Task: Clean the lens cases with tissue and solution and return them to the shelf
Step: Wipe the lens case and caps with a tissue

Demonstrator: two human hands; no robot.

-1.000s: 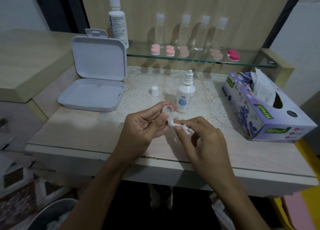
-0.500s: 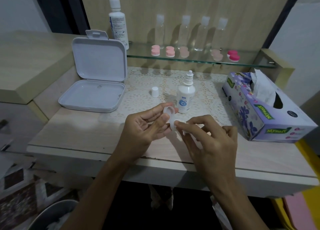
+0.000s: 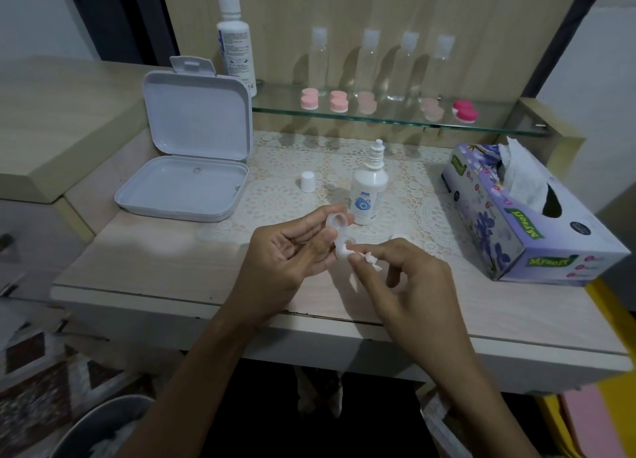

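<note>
My left hand (image 3: 287,251) pinches a white lens case (image 3: 339,232) with both wells uncapped, tilted above the table. My right hand (image 3: 409,285) pinches a small wad of tissue (image 3: 370,258) against the case's lower well. A small solution bottle (image 3: 367,190) stands uncapped just behind the case, its white cap (image 3: 307,181) to its left on the lace mat. A white lid (image 3: 397,238) peeks out behind my right fingers. Several pink lens cases (image 3: 309,98) and a magenta one (image 3: 465,111) sit on the glass shelf (image 3: 395,122).
An open white box (image 3: 186,189) lies at the left. A tissue box (image 3: 523,209) sits at the right. A large solution bottle (image 3: 235,41) and several clear bottles (image 3: 370,61) stand on the shelf. A grey bin (image 3: 99,426) is below left.
My right hand shifted slightly and now shows the tissue wad at the case's lower well. My left hand keeps its hold on the case.
</note>
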